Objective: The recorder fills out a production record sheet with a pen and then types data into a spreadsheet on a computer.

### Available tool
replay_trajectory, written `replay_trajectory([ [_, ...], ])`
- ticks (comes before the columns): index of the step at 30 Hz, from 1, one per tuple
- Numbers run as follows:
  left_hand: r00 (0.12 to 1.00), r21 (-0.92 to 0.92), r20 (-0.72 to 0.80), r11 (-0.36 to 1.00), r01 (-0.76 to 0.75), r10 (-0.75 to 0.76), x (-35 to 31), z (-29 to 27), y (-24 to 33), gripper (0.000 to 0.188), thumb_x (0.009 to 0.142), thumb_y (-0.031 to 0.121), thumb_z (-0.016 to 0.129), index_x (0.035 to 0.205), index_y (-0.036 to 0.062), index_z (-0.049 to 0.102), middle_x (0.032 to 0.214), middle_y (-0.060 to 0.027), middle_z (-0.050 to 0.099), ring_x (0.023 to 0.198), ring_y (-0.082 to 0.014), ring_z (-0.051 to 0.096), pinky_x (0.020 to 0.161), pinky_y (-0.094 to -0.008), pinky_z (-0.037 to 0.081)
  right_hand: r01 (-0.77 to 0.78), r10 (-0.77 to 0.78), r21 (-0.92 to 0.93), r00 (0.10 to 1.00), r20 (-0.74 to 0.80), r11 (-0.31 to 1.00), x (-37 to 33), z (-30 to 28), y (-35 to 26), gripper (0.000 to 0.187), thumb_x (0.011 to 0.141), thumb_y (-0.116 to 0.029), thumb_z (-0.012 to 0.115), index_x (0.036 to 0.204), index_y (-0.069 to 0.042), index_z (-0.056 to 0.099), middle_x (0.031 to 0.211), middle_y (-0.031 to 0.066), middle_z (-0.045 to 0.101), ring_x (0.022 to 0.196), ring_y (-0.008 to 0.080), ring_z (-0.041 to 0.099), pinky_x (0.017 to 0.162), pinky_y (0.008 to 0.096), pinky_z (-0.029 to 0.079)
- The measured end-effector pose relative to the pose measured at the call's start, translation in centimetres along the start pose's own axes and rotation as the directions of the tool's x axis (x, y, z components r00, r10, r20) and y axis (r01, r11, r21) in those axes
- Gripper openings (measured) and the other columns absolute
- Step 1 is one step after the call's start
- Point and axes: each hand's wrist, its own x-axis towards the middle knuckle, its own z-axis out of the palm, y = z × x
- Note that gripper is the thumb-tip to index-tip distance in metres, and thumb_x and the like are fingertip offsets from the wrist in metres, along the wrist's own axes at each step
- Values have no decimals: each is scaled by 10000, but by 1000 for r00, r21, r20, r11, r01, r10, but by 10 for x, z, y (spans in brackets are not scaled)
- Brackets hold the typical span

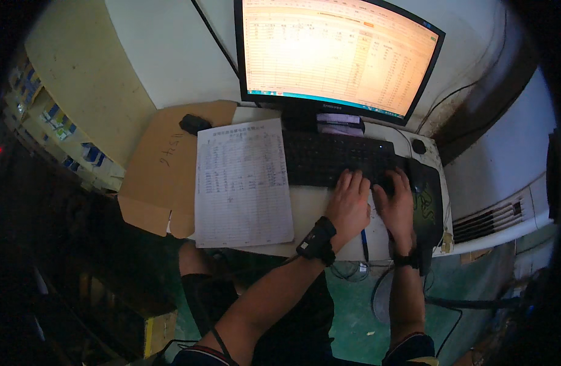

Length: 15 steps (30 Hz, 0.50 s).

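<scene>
Reaching over the black keyboard (329, 152), your left hand (349, 210) has its fingers loosely bent, close together and holding nothing. Your right hand (399, 207) is just beside it at the keyboard's right end, fingers half curled, thumb apart, nothing visible in them; whether either presses a key, you cannot tell. The keyboard lies on the white counter (308, 210) below the lit monitor (335, 61), right of the filled-in sheet (242, 204). A pen (364, 241) lies between your wrists.
</scene>
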Motion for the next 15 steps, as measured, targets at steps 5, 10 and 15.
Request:
replay_trajectory([
  [5, 1000, 0, 12, 1000, -6, 6, 0, 1, 0, 523, 819, 83, 730, 1295, -76, 584, 1472, -278, 531, 1408, -486, 460, 1226, -547, 378, -13, 13, 5, 1000, -2, 1000, 5, 1, -1, 491, 924, -209, 800, 1345, -11, 641, 1478, 324, 555, 1318, 518, 575, 1080, 523, 511],
  [10, 998, 5, -60, 1000, -28, 29, 0, 3, -1, 487, 802, 79, 727, 1246, -71, 594, 1439, -270, 540, 1396, -483, 468, 1220, -557, 379, 97, -99, -56, 994, -35, 994, 10, 5, 1, 491, 942, -262, 797, 1349, -30, 650, 1460, 334, 560, 1288, 532, 583, 1069, 534, 510],
  [15, 1000, 28, -8, 999, -16, 16, -1, -1, 0, 563, 815, 109, 767, 1320, -68, 594, 1434, -263, 564, 1389, -446, 479, 1269, -546, 321, 109, -111, -53, 993, -49, 993, 8, 9, 5, 470, 956, -274, 786, 1345, -42, 661, 1451, 335, 563, 1275, 533, 587, 1062, 535, 510],
])
